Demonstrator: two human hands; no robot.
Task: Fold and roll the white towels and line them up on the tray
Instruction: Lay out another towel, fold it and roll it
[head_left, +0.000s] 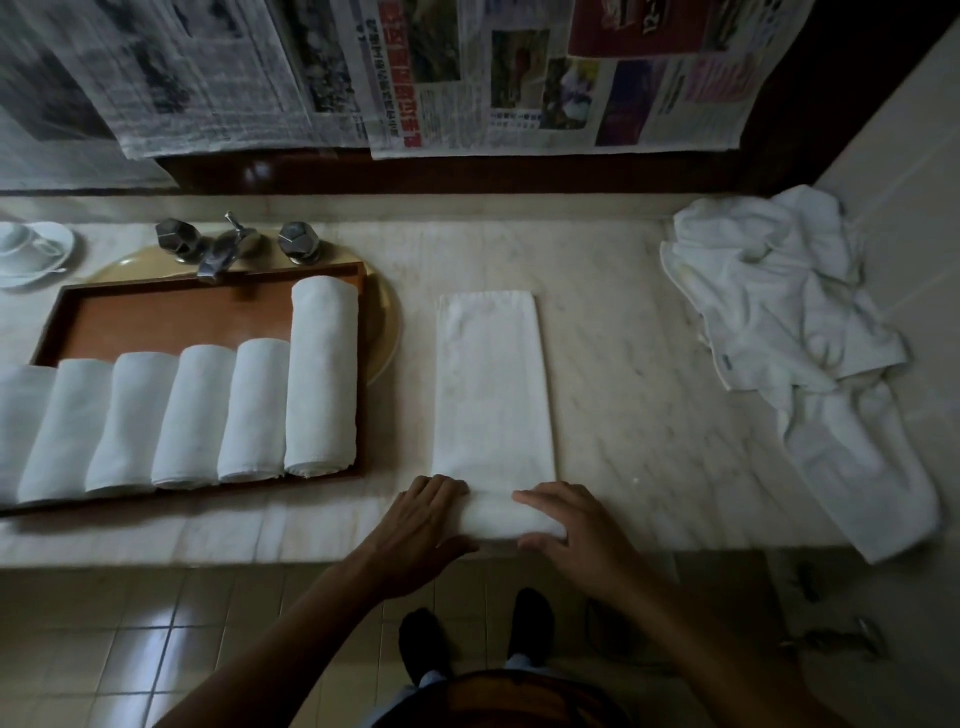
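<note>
Head view: left hand and right hand each grip one end of the folded towel at its rolled near edge, fingers over, thumbs on the near side. Flat remainder lies beyond the grip on the counter. Left of the grip: tray holding rolled towels side by side (six visible). Well right of the grip: loose towel pile.

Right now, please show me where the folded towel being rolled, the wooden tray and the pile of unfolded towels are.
folded towel (493, 384), head view, middle of its flat, unrolled part.
tray (171, 322), head view, bare wooden floor, far half.
towel pile (769, 291), head view, centre of the crumpled heap.
</note>
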